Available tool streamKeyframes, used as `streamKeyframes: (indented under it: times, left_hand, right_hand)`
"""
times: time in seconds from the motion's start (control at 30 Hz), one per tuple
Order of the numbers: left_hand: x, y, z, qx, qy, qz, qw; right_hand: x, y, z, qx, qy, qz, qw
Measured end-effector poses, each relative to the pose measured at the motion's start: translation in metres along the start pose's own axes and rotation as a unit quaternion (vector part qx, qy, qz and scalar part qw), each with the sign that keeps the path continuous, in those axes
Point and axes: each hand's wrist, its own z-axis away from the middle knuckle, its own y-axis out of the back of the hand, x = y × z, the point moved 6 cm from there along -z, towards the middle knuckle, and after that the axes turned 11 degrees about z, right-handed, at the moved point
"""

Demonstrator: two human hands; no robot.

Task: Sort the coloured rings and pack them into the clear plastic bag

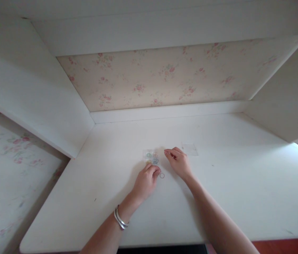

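My left hand [146, 180] rests low over the white desk, its fingers drawn together at the near edge of a small clear plastic bag [146, 152]. Small coloured rings [155, 160], some green and dark, show in or on that bag. One thin ring [162, 175] is right by my left fingertips; I cannot tell whether they touch it. To the right of the bag, my right hand [178, 163] has thumb and forefinger pinched together. Whatever is between the fingers of either hand is too small or hidden to make out.
A second clear, flat bag [190, 149] lies just beyond my right hand. The white desk [244, 194] has side panels and a low back ledge [170, 112] below floral wallpaper. A small dark speck [95, 199] is on the left of the desktop.
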Motion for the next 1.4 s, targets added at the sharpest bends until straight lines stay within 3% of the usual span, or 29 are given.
streamKeyframes:
  times: [0.13, 0.27, 0.37, 0.47, 0.6, 0.77, 0.9, 1.1, 1.27, 1.4]
  left_hand:
    - [0.002, 0.012, -0.007, 0.043, -0.002, 0.016, 0.999]
    - [0.006, 0.023, -0.021, 0.078, -0.015, -0.036, 0.996]
    - [0.004, 0.026, -0.039, 0.08, -0.029, -0.088, 0.992]
    - [-0.005, 0.024, -0.056, 0.073, -0.019, -0.132, 0.988]
    - [-0.016, 0.022, -0.067, 0.066, -0.003, -0.157, 0.985]
    - [-0.019, 0.04, -0.054, 0.11, -0.008, -0.111, 0.988]
    - [-0.032, 0.06, -0.032, 0.143, 0.033, -0.068, 0.987]
    - [-0.055, 0.07, -0.008, 0.132, 0.106, -0.012, 0.985]
    - [-0.052, 0.061, -0.008, 0.116, 0.093, 0.001, 0.989]
    - [-0.049, 0.057, -0.01, 0.109, 0.087, 0.013, 0.99]
  right_hand:
    - [0.0, 0.008, -0.001, -0.012, -0.002, -0.003, 1.0]
    - [0.0, 0.014, -0.002, -0.036, 0.006, -0.015, 0.999]
    - [-0.008, 0.009, 0.003, -0.156, 0.055, -0.034, 0.986]
    - [-0.018, 0.002, 0.017, -0.294, 0.119, -0.026, 0.948]
    - [-0.023, -0.001, 0.026, -0.341, 0.155, 0.011, 0.927]
    - [-0.021, -0.003, 0.027, -0.342, 0.165, 0.019, 0.925]
    - [-0.026, -0.002, 0.029, -0.345, 0.196, 0.032, 0.917]
    - [-0.029, -0.002, 0.026, -0.317, 0.168, -0.012, 0.933]
    - [-0.025, -0.004, 0.01, -0.146, 0.073, -0.059, 0.985]
    - [-0.026, -0.013, 0.003, -0.032, 0.04, -0.053, 0.997]
